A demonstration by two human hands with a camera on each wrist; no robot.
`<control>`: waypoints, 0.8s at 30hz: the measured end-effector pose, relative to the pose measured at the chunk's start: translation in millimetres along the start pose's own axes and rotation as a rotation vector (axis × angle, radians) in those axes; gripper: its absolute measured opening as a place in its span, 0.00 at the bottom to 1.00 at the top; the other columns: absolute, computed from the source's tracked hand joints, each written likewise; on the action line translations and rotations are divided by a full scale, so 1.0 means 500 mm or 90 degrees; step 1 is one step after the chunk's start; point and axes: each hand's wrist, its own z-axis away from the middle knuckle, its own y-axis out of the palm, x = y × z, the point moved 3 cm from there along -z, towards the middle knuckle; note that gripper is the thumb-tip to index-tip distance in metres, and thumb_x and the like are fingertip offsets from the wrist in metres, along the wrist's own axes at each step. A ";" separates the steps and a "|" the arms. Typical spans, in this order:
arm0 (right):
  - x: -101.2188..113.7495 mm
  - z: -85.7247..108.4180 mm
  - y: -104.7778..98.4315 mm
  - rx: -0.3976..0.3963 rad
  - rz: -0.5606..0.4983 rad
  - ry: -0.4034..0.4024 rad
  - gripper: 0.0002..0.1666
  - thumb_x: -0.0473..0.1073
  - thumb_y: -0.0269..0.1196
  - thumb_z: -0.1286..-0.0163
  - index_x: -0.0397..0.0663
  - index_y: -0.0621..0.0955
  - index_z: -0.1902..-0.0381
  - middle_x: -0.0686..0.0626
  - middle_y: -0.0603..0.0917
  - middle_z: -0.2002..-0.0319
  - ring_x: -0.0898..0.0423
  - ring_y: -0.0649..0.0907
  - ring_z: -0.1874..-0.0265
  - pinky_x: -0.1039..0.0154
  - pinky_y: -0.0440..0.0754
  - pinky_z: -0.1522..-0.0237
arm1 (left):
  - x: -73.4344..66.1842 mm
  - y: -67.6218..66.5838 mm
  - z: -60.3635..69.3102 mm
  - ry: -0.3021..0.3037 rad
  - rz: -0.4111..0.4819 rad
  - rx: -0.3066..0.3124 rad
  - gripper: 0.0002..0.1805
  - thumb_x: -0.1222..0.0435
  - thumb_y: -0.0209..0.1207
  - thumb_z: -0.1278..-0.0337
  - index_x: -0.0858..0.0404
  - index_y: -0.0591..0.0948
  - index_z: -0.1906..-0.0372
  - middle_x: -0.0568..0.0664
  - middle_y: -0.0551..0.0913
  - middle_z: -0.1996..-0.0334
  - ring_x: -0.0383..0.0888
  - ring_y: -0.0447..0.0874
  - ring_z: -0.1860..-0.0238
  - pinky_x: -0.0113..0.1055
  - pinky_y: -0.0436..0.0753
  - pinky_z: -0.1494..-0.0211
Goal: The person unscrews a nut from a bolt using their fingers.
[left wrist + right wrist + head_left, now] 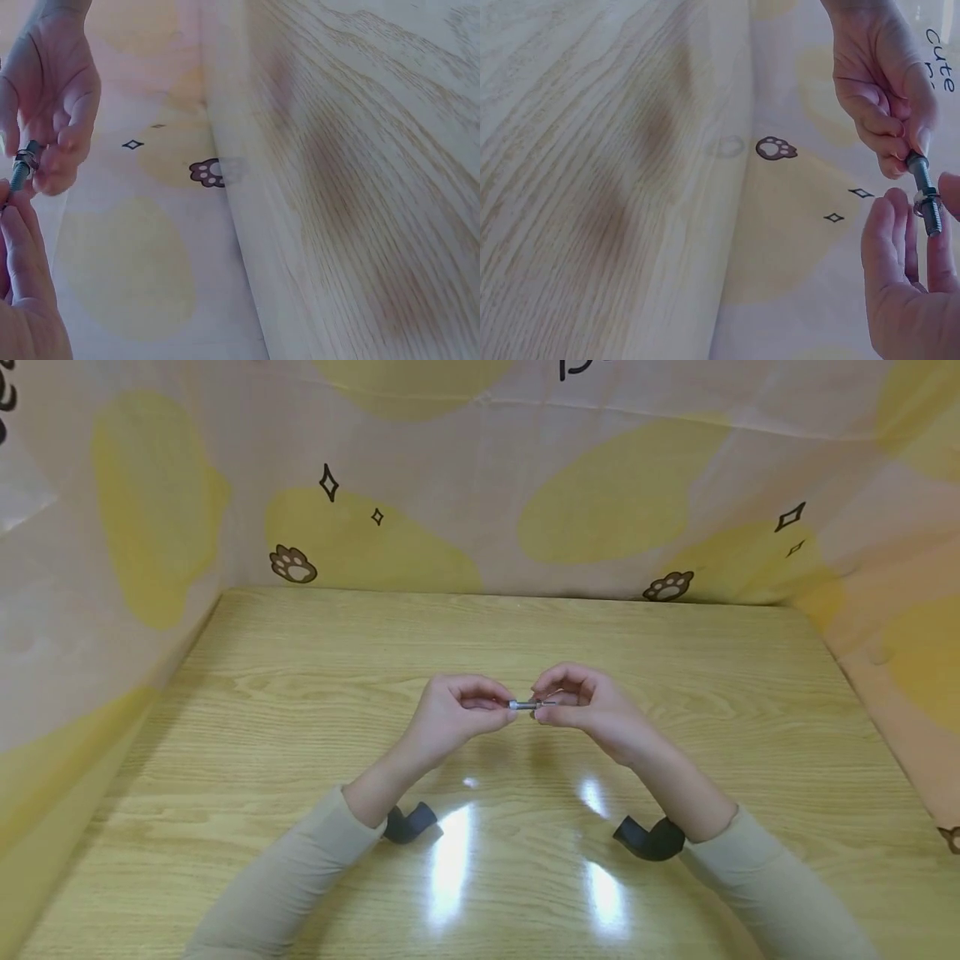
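Observation:
A small metal bolt point(527, 705) is held level between the two hands above the table. My left hand point(457, 713) pinches its head end between thumb and fingers. Around the threaded shaft, nearer the free end, sits a ring-like nut point(928, 201), which my right hand point(592, 710) holds between thumb and fingertips. In the right wrist view the threaded tip sticks out past the nut. The left wrist view shows the bolt point(20, 174) at its left edge; whether a washer lies beside the nut I cannot tell.
The wood-grain table point(525, 643) stretches below both hands. Cloth with yellow patches and paw prints point(450, 468) hangs behind it and at both sides. A black curved strap piece point(411, 823) shows by the left wrist, another point(649, 839) by the right.

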 end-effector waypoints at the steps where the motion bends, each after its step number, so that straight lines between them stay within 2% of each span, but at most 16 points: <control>1: 0.001 0.001 -0.001 0.001 0.002 -0.008 0.13 0.27 0.60 0.41 0.39 0.75 0.58 0.47 0.79 0.61 0.56 0.82 0.63 0.61 0.82 0.57 | -0.001 0.000 0.000 -0.001 0.001 0.000 0.08 0.73 0.65 0.52 0.71 0.82 0.64 0.56 0.84 0.67 0.47 0.84 0.67 0.38 0.84 0.58; 4: 0.004 0.001 -0.002 -0.003 0.007 -0.011 0.13 0.29 0.59 0.39 0.40 0.75 0.56 0.46 0.78 0.60 0.55 0.82 0.63 0.61 0.82 0.57 | -0.003 0.000 0.000 0.002 -0.001 0.001 0.08 0.73 0.65 0.52 0.72 0.82 0.64 0.56 0.84 0.67 0.47 0.84 0.67 0.38 0.84 0.59; 7: 0.003 -0.002 0.000 -0.012 -0.009 0.032 0.05 0.34 0.56 0.33 0.42 0.76 0.60 0.47 0.80 0.67 0.56 0.83 0.71 0.62 0.84 0.63 | -0.003 0.001 0.000 0.006 -0.003 0.002 0.08 0.73 0.65 0.52 0.72 0.82 0.64 0.56 0.84 0.67 0.47 0.84 0.67 0.38 0.84 0.58; 11: -0.001 -0.005 0.004 -0.019 -0.041 0.070 0.07 0.36 0.53 0.30 0.41 0.78 0.66 0.48 0.81 0.75 0.58 0.82 0.78 0.65 0.84 0.70 | -0.003 0.001 0.000 0.008 -0.002 0.003 0.09 0.73 0.65 0.52 0.72 0.82 0.64 0.56 0.84 0.67 0.46 0.84 0.66 0.38 0.84 0.58; 14: -0.002 -0.004 0.002 -0.017 -0.046 0.044 0.05 0.30 0.56 0.34 0.42 0.79 0.67 0.50 0.82 0.73 0.59 0.83 0.75 0.66 0.84 0.67 | -0.002 0.001 0.001 0.007 0.001 0.007 0.09 0.72 0.65 0.52 0.72 0.82 0.64 0.56 0.84 0.66 0.47 0.84 0.66 0.38 0.84 0.58; 18: -0.001 -0.001 -0.004 -0.003 -0.036 -0.016 0.12 0.25 0.60 0.42 0.45 0.79 0.64 0.49 0.82 0.64 0.58 0.83 0.64 0.64 0.82 0.58 | -0.002 -0.001 0.002 0.005 -0.001 0.009 0.08 0.73 0.65 0.51 0.72 0.82 0.64 0.56 0.84 0.66 0.47 0.84 0.66 0.38 0.84 0.58; 21: -0.001 0.001 -0.003 0.001 -0.031 -0.024 0.11 0.29 0.60 0.39 0.45 0.78 0.60 0.48 0.80 0.61 0.56 0.82 0.62 0.62 0.82 0.57 | -0.002 -0.002 0.002 0.002 -0.007 0.004 0.08 0.73 0.65 0.52 0.71 0.82 0.64 0.55 0.84 0.66 0.47 0.84 0.67 0.38 0.84 0.59; 24: -0.004 0.000 0.000 -0.007 -0.045 0.011 0.04 0.35 0.56 0.32 0.44 0.78 0.61 0.48 0.81 0.66 0.57 0.83 0.68 0.62 0.84 0.61 | -0.003 -0.002 0.003 0.005 -0.007 0.000 0.08 0.72 0.65 0.52 0.71 0.82 0.64 0.55 0.84 0.66 0.47 0.84 0.66 0.38 0.84 0.58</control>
